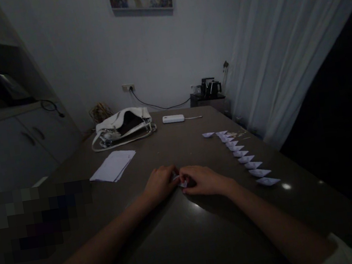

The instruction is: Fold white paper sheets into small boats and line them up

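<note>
My left hand [160,183] and my right hand [203,180] meet at the middle of a dark table [191,235], fingers closed together on a small folded piece of white paper [180,181], most of it hidden by the fingers. To the right runs a row of several small folded paper boats [250,163], from the table's middle toward its right edge. A stack of white paper sheets [113,165] lies to the left of my left hand.
A white handbag [122,126] lies at the table's far side, with a white power bank [173,118] and cable beside it. A kettle [210,87] stands on a small stand by the curtain [282,45]. Cabinets [15,142] line the left wall.
</note>
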Demonstrator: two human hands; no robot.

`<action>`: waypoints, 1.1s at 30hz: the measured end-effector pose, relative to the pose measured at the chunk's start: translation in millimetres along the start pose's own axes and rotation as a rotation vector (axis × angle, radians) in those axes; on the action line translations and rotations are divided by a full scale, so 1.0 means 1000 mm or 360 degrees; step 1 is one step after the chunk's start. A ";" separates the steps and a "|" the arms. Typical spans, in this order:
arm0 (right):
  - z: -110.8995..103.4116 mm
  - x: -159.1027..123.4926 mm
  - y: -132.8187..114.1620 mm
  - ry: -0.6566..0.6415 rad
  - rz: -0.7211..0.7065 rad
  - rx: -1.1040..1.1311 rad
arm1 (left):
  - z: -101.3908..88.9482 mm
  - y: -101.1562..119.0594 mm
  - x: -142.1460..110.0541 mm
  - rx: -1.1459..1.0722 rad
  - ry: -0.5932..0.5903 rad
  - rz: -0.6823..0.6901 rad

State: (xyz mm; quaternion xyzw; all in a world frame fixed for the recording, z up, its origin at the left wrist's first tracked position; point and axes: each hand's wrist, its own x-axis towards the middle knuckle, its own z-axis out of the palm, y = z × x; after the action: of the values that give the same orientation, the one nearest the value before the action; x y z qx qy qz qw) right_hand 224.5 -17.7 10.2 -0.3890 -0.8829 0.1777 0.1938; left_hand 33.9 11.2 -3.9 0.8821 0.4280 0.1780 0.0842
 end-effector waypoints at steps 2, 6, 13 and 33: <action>0.000 0.001 0.004 0.0056 0.0011 0.0041 | 0.000 0.000 0.000 -0.0002 -0.0002 -0.0004; 0.000 0.003 0.014 0.0213 0.0139 -0.0009 | -0.001 0.001 0.000 0.0016 -0.0011 -0.0031; 0.001 0.003 0.016 0.0160 0.0153 -0.0100 | 0.000 0.002 0.000 0.0016 -0.0008 -0.0042; 0.000 0.001 0.012 0.0078 0.0205 -0.0089 | 0.000 0.001 -0.001 0.0019 -0.0007 -0.0025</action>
State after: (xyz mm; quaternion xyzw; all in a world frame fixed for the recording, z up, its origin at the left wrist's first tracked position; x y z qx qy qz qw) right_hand 231.0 -9.3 5.3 -0.4546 -0.8556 0.1555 0.1926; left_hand 34.4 9.8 -3.5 0.8795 0.4358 0.1729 0.0814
